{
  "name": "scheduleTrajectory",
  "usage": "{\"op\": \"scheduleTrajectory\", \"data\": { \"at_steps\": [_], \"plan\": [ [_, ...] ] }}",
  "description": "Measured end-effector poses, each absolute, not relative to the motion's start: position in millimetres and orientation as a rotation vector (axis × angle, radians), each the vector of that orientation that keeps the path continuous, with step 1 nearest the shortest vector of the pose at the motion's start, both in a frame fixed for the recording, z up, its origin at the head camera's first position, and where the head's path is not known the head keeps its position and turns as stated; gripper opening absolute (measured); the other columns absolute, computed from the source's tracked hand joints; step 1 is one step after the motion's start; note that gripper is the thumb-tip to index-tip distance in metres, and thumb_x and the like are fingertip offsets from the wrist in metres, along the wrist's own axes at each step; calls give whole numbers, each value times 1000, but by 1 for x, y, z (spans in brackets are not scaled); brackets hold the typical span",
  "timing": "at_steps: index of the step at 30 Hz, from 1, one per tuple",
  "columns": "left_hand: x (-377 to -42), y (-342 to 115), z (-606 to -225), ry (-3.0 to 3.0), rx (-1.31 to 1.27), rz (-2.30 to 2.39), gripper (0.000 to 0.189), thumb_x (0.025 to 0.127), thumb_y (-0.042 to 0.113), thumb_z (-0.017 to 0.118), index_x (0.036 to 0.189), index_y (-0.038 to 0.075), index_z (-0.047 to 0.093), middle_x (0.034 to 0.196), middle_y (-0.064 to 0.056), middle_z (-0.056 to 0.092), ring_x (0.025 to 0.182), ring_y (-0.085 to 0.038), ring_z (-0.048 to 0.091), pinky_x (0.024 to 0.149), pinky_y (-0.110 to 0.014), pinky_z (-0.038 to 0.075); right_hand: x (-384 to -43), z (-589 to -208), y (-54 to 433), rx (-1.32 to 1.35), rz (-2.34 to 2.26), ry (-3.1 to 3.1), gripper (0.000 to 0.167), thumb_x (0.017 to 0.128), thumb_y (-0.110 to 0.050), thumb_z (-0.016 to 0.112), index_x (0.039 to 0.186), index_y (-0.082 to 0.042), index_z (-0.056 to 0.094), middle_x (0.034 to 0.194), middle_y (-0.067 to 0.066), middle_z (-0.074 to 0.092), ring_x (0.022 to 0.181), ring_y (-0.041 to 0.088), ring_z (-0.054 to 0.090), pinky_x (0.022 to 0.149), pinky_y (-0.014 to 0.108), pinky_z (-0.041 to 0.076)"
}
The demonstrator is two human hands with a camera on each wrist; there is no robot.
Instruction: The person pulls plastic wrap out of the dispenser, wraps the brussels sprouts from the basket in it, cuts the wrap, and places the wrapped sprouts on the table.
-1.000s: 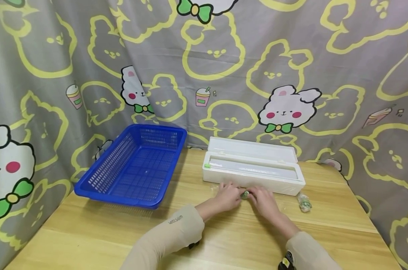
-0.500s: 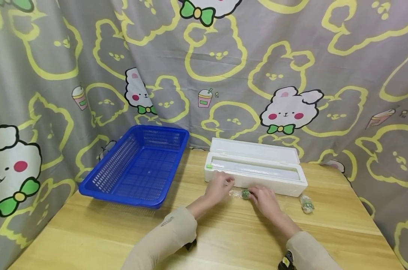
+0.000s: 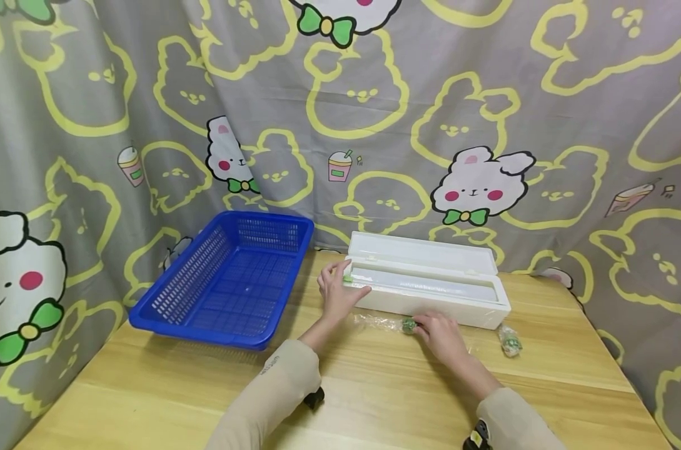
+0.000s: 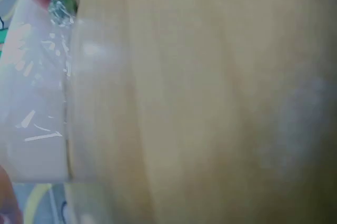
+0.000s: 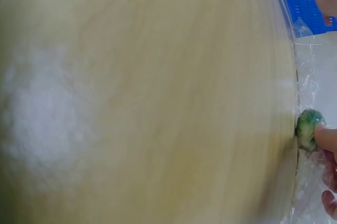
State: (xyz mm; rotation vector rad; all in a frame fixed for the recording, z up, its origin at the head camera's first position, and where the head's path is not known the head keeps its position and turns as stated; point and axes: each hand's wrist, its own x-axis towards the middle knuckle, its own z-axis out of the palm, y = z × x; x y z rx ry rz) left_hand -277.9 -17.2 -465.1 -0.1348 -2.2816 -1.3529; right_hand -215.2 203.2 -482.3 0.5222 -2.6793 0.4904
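A long white cling film dispenser box [image 3: 430, 306] stands with its lid raised and a film roll inside. A green slider [image 3: 348, 279] sits at its left end. My left hand [image 3: 337, 294] is at that end, thumb and fingers spread apart around the slider; whether they touch it I cannot tell. Clear film [image 3: 376, 322] lies on the table along the box front. At its right end is a small round green vegetable [image 5: 309, 129], perhaps a Brussels sprout, with film about it. My right hand [image 3: 441, 334] pinches it between thumb and fingers.
A film-wrapped green and white bundle [image 3: 509, 341] lies right of the box. The blue plastic basket [image 3: 250, 275] stands at the left of the wooden table [image 3: 374, 400]. A patterned curtain [image 3: 284, 81] hangs behind.
My left hand has left the green vegetable and moved left and back to the slider end of the box, uncovering the film strip. The right hand has stayed at the vegetable.
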Motion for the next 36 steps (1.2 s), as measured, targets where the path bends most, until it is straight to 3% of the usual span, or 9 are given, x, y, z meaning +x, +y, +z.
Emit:
{"op": "scheduleTrajectory", "data": {
  "at_steps": [4,9,19,26,32,36],
  "plan": [
    [-284,-23,-473,-2337,-118,-1482,66,65,24,81,124,13,54,127,-15,37,117,-33,29,93,-48,32,-214,-481,203,523,492,-2674,21,73,-13,73,92,-4,69,90,10,67,83,30,61,68,46,44],
    [-290,-31,-478,-2344,-195,-1472,54,66,20,80,115,9,61,126,-17,41,116,-35,29,90,-49,32,-212,-481,202,527,501,-2657,23,70,-11,74,91,-4,68,90,10,67,82,29,61,67,45,43],
    [-299,-41,-482,-2448,-191,-1486,56,64,25,81,116,15,61,133,-17,37,121,-35,25,91,-53,31,-210,-482,204,544,554,-2688,29,69,-11,76,96,-6,67,95,11,66,88,31,59,75,52,43],
    [-298,-41,-480,-2484,-152,-1567,59,65,27,80,120,18,58,134,-18,36,122,-35,26,94,-55,30,-208,-468,203,535,685,-2675,44,73,-6,73,114,0,58,93,11,65,85,29,60,75,48,47],
    [-296,-42,-479,-2456,-118,-1634,59,65,23,81,119,15,58,133,-18,39,120,-36,28,96,-54,29,-209,-446,186,612,725,-2631,41,78,-3,68,118,1,57,107,16,62,100,33,57,84,47,46],
    [-296,-39,-477,-2461,-132,-1641,59,64,20,81,118,13,58,133,-19,40,118,-36,30,95,-53,30,-212,-439,169,647,716,-2596,39,79,-1,66,117,1,57,112,16,60,100,34,56,85,47,44]
  ]
}}
